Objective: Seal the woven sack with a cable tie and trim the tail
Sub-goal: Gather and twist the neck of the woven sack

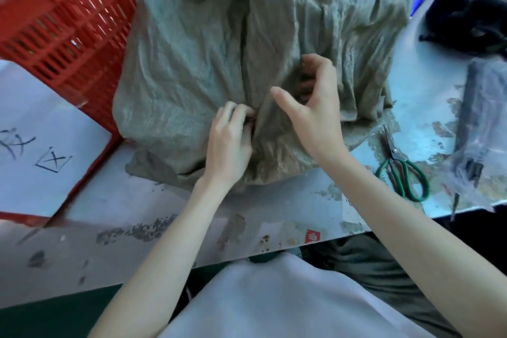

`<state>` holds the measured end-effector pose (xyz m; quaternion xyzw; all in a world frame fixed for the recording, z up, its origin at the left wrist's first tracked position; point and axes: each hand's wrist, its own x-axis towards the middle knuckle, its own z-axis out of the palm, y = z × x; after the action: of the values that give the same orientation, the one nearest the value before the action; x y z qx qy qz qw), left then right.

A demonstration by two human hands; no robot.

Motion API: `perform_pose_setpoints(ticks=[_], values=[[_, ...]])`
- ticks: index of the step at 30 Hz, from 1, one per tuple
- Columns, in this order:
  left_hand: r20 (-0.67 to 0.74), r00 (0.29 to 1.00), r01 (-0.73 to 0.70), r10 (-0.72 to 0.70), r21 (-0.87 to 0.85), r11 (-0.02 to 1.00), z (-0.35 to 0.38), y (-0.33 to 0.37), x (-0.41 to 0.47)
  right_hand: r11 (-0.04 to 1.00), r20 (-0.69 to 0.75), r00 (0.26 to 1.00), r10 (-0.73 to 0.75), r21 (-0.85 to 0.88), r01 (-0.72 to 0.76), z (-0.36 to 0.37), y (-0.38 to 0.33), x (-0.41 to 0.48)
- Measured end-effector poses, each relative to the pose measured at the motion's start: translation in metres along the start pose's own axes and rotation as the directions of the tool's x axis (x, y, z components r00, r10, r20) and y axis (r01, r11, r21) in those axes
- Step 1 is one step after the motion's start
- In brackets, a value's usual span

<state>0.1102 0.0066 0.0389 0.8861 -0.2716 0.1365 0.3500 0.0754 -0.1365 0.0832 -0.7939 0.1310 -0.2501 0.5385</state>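
Worn, paint-chipped surface [142, 208] carries one grey-green woven sack [197, 57], one red slatted crate [63, 22] at its left, contents unseen, and one pair of green-handled scissors [400, 170] at its right. Left hand [229, 143] pinches a sack fold; right hand [310, 101] hovers above, grip wide.

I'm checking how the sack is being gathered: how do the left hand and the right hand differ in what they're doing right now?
The left hand is curled tight, pinching a fold of the woven sack near its lower edge; the right hand sits higher with its fingers hooked into the fabric and thumb spread free. The left hand's thumb is tucked; the right's points left. Both touch the sack, and neither holds the scissors.
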Motion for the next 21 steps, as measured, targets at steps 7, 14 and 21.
perform_pose_setpoints(ticks=[7, 14, 21], values=[[0.287, 0.954, -0.050, 0.092, -0.151, 0.987, -0.020, 0.012, -0.047, 0.999, -0.004, 1.000, 0.007, -0.042, -0.007, 0.007, 0.003, 0.008], [0.458, 0.888, -0.004, 0.047, -0.095, 0.996, -0.043, -0.001, -0.044, 0.997, 0.163, 0.986, 0.030, -0.078, -0.018, 0.008, 0.019, -0.003], [-0.049, 0.998, -0.048, 0.047, -0.012, 0.999, -0.052, 0.004, 0.017, 0.971, 0.331, 0.920, 0.211, -0.178, -0.159, 0.002, 0.034, -0.033]])
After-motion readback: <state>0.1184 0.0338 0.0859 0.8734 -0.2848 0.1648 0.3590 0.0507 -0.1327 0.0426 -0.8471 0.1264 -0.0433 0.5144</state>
